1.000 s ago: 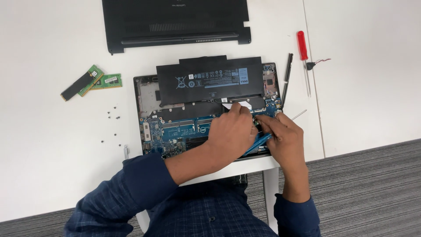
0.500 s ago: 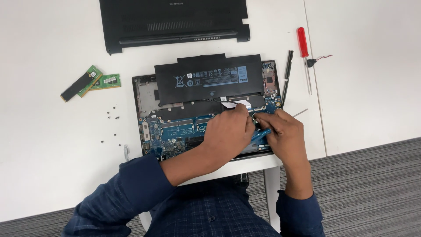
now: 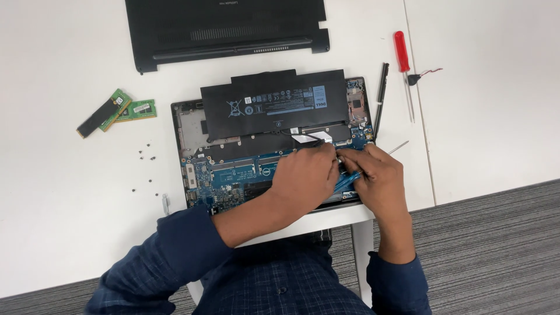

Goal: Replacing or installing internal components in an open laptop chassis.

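Observation:
An opened laptop (image 3: 192, 125) lies bottom up on the white table, showing its black battery (image 3: 274, 105) and blue circuit board (image 3: 233, 175). My left hand (image 3: 306, 175) rests over the board's right part, its fingers curled down onto the board near a white label (image 3: 303, 139); what they pinch is hidden. Beside it and touching it, my right hand (image 3: 376, 178) grips a blue-handled tool (image 3: 345, 181), whose thin metal end (image 3: 398, 147) sticks out past the laptop's right edge.
The black bottom cover (image 3: 227, 29) lies at the back. Two memory sticks and a black strip (image 3: 114, 111) lie at the left, with several small screws (image 3: 146, 154) close by. A red screwdriver (image 3: 402, 64) and a black stick (image 3: 381, 96) lie at the right. The table edge (image 3: 490, 195) drops to grey carpet.
Both hands stay at the same spot on the board's right side, with only small finger shifts. The view has moved slightly.

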